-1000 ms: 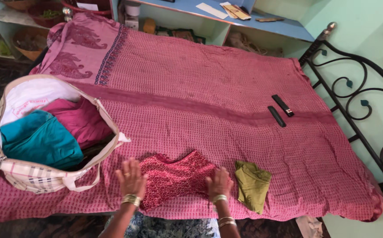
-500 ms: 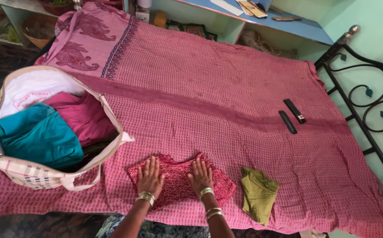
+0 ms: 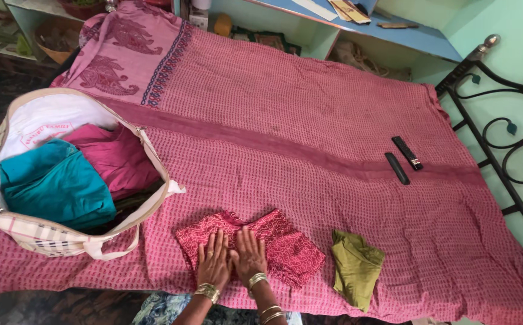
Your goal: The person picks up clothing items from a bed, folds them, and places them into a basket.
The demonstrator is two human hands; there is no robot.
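Hands [image 3: 232, 260] flat on red cloth [image 3: 285, 244]

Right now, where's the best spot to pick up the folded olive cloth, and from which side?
Probably the olive cloth's far top edge, pinched from above: it lies flat on the bedspread, apart from the red garment, and both hands rest on that garment.

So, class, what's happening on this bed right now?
A person presses both palms flat, side by side, on a red patterned garment spread at the near edge of a pink bedspread. The left hand and right hand hold nothing. A folded olive cloth lies to the right, and an open zip bag of clothes stands to the left.
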